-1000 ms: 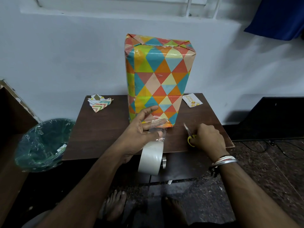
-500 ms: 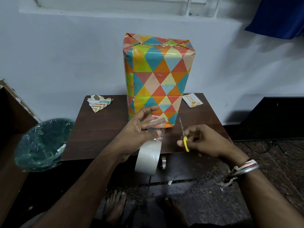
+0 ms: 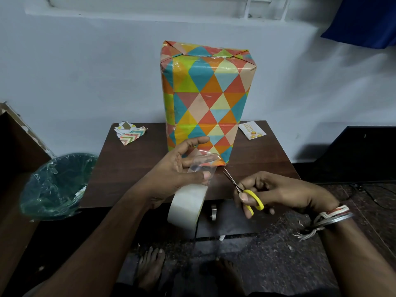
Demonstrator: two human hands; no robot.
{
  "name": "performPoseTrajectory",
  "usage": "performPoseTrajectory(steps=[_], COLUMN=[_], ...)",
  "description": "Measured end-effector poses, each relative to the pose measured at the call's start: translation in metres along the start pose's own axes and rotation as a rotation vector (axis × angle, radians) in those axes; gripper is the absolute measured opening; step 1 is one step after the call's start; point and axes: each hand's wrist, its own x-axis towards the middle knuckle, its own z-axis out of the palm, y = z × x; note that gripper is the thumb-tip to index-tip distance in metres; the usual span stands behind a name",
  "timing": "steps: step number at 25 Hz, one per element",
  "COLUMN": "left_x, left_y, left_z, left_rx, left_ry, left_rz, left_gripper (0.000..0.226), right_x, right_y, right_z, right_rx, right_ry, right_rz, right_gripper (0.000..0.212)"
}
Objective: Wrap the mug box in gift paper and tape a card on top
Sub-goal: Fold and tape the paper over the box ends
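The mug box (image 3: 205, 99), wrapped in bright triangle-patterned paper, stands upright at the back of the brown table (image 3: 132, 174). A small white card (image 3: 252, 130) lies flat to its right. My left hand (image 3: 177, 170) pinches a pulled-out strip of clear tape between thumb and fingers, and the tape roll (image 3: 187, 207) hangs below it over the table's front edge. My right hand (image 3: 276, 192) grips small yellow-handled scissors (image 3: 244, 191), blades slightly apart and pointing up-left toward the tape strip, a short gap away.
Crumpled paper scraps (image 3: 129, 133) lie at the table's back left. A green-lined waste bin (image 3: 55, 185) stands left of the table. A white wall rises just behind the box. My bare feet (image 3: 151, 266) are on the dark floor below.
My right hand lifted the scissors off the table and turned them toward the tape. My left hand kept holding the tape strip with the roll hanging.
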Motion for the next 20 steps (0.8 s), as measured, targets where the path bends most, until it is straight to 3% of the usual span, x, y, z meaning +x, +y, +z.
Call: performPoseTrajectory(steps=[4, 20], left_x=[-0.0008, -0.0014], left_y=[0.0002, -0.0003], left_z=[0.0005, 0.0033], left_rx=[-0.005, -0.037], left_ry=[-0.058, -0.158], left_rz=[-0.028, -0.094], left_gripper=[0.076, 0.079], right_x=[0.0015, 0.0080], right_y=[-0.0016, 0.0041], right_z=[-0.0010, -0.0022], right_rx=[0.022, 0.016], right_ry=[-0.038, -0.027], right_rz=[-0.003, -0.029], right_gripper=[0.034, 0.026])
